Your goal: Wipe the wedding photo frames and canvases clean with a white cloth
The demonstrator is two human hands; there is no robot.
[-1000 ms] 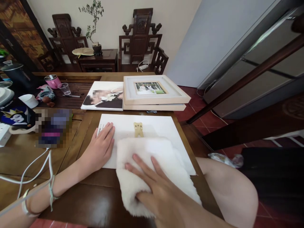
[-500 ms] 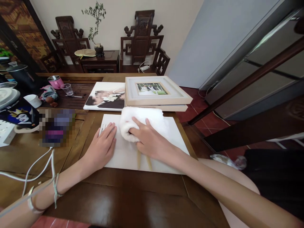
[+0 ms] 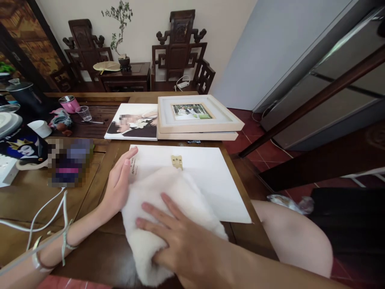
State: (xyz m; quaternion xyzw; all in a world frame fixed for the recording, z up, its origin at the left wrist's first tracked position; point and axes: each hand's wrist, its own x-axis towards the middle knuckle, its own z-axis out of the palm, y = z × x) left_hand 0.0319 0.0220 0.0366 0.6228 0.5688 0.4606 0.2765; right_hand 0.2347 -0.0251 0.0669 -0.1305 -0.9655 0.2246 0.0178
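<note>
Cloth (image 3: pixel 168 216) – long axis near-far, under R hand (image 3: pixel 177 241)

A fluffy white cloth (image 3: pixel 168 216) is showing cream-white, plain and without pattern, over a plain white board (image 3: pixel 210 176) carrying a small pale yellow tab (image 3: pixel 177 161). The worktop (image 3: pixel 99 245) is gleaming glossy dark brown with wood grain. The stacked picture frames (image 3: pixel 198 120) are showing pale beige wood around a grey mat. A pink cup (image 3: pixel 68 103) is standing out against the dark wood, and white cables (image 3: pixel 39 216) are trailing across the brown. The floor tiles (image 3: pixel 255 136) are showing dark red.
</note>
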